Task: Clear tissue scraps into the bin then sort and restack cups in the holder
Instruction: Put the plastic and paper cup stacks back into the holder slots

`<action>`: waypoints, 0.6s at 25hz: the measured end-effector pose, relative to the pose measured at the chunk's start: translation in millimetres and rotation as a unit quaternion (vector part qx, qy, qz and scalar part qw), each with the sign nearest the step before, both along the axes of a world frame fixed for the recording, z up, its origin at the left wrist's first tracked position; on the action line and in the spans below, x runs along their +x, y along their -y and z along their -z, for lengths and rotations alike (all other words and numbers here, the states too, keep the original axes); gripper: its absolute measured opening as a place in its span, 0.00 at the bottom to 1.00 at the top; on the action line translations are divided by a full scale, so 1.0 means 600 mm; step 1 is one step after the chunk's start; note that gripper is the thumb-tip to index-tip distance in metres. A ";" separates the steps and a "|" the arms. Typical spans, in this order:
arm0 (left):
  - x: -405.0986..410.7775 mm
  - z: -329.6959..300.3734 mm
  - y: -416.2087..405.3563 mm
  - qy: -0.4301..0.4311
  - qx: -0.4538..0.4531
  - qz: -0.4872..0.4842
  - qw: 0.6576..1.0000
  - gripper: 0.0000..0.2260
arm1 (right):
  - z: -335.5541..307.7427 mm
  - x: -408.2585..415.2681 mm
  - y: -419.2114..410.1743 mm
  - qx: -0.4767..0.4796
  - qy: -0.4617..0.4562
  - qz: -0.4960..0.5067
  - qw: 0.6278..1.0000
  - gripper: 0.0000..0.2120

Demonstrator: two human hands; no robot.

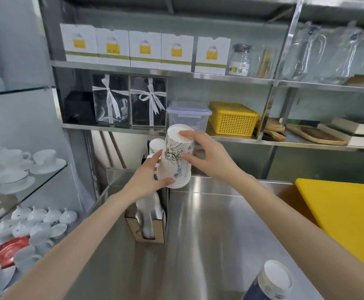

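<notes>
Fingers of the left hand point(148, 180) clasp the rim end of an upturned stack of white printed paper cups point(176, 156); the right hand point(207, 156) pinches its base, above the brown cardboard cup holder point(148, 226). A tilted stack could snag the slot and topple.

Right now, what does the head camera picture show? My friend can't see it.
Two bare hands, the left hand and the right hand, hold an upside-down stack of white paper cups with a black drawing above a cup holder on a steel counter. Shelves behind hold boxes, and a yellow basket sits there.
</notes>
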State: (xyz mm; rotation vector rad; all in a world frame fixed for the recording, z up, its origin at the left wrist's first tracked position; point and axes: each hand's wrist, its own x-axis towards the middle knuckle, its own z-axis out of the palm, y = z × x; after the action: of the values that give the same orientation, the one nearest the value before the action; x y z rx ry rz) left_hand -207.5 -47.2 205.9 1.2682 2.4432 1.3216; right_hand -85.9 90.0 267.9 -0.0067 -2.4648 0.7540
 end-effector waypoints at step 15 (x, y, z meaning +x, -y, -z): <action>-0.245 -0.060 -0.071 -0.038 0.007 -0.020 0.999 0.36 | -0.059 -0.257 -0.056 0.047 -0.001 0.035 0.998 0.22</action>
State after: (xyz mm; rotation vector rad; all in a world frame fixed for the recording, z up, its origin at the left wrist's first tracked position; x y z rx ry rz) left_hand -354.6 -4.7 241.7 1.3032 2.5275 1.3267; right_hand -240.2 123.8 303.2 -0.0564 -2.4813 0.6075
